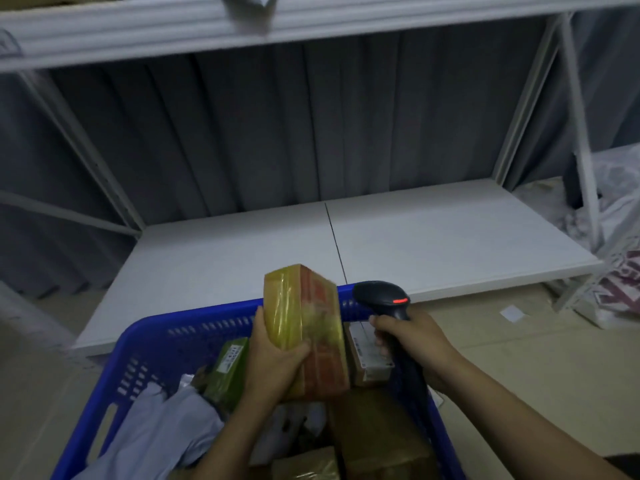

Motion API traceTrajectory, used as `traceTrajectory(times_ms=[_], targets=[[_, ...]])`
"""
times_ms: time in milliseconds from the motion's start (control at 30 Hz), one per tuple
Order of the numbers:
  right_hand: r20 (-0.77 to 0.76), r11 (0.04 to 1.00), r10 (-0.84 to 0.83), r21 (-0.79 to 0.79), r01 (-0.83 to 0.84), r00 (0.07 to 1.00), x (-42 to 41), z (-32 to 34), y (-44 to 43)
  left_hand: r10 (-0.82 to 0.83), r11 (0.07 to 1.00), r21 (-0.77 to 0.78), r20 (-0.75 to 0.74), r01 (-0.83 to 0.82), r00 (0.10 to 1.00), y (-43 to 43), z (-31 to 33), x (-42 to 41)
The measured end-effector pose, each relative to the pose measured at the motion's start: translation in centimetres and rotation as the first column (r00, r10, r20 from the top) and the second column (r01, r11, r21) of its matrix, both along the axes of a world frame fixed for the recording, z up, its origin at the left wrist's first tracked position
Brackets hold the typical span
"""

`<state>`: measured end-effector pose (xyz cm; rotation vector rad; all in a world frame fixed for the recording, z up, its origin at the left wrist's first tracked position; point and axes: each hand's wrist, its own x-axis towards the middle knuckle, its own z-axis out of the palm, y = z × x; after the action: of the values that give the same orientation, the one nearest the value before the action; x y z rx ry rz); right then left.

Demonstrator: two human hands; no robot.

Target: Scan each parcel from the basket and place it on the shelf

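Note:
My left hand (273, 362) grips a cardboard parcel (308, 327) wrapped in yellow tape, held upright above the blue basket (194, 332). Just to its right, my right hand (412, 341) holds a black barcode scanner (384, 297) by the handle, a red light glowing on its head. The basket at the bottom holds several other parcels: a green box (230, 367), a grey mailer bag (162, 431), a small labelled box (367, 355) and brown boxes (377, 434). Beyond the basket lies the white lower shelf board (433, 244).
An upper shelf beam (311, 22) crosses the top, with a grey bag (249, 0) on it. White shelf posts (578, 133) stand at the right, next to plastic bags (620, 237) on the floor. A grey curtain hangs behind the shelf.

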<state>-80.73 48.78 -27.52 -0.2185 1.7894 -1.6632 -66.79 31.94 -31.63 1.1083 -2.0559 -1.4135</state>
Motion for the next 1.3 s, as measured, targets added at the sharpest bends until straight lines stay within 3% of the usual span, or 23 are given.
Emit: traceTrajectory(times_ms=[100, 233, 400, 567, 733, 867, 967, 1133, 1200, 1300], targets=[[0.071, 0.998, -0.05, -0.027, 0.052, 0.996, 0.3, 0.3, -0.4, -0.022, 0.99, 0.134, -0.15, 0.042, 0.989, -0.3, 2.0, 1.3], [0.28, 0.986, 0.041, -0.164, 0.006, 0.959, 0.9, 0.6, -1.1, -0.015, 0.971, 0.226, -0.282, 0.082, 0.959, -0.1, 3.0, 2.8], [0.267, 0.973, 0.008, -0.222, 0.054, 0.964, 1.5, 0.7, -2.0, -0.026, 0.933, 0.323, -0.385, 0.161, 0.923, 0.0, 3.5, 4.0], [0.253, 0.954, -0.022, -0.286, 0.096, 0.967, 2.8, 0.9, -2.7, -0.162, 0.924, 0.279, -0.335, 0.261, 0.928, 1.2, 3.8, 4.2], [0.29, 0.935, 0.13, -0.355, -0.02, 0.948, 4.0, 0.6, -2.9, -0.086, 0.98, 0.155, -0.244, 0.127, 0.966, 2.7, 2.8, 3.3], [0.301, 0.965, 0.14, -0.255, -0.062, 0.943, 4.3, -0.7, -2.2, -0.08, 0.992, 0.086, -0.174, 0.096, 0.981, 3.7, 0.5, 3.1], [0.281, 0.987, -0.002, -0.151, 0.046, 0.96, 3.9, -1.6, -1.3, -0.112, 0.989, 0.088, -0.111, 0.122, 0.987, 4.3, -1.7, 2.7], [0.026, 0.972, -0.19, 0.145, 0.184, 0.981, 1.7, -4.2, 0.7, -0.269, 0.961, 0.082, 0.046, 0.265, 0.962, 4.9, -7.0, 1.1], [-0.089, 0.931, -0.203, 0.29, 0.22, 0.975, 1.0, -5.5, 1.7, -0.323, 0.935, 0.184, 0.084, 0.304, 0.943, 5.7, -7.9, 0.3], [-0.118, 0.888, -0.235, 0.377, 0.263, 0.965, 0.5, -6.4, 2.8, -0.312, 0.873, 0.396, 0.002, 0.286, 0.95, 6.5, -8.4, -0.6]])
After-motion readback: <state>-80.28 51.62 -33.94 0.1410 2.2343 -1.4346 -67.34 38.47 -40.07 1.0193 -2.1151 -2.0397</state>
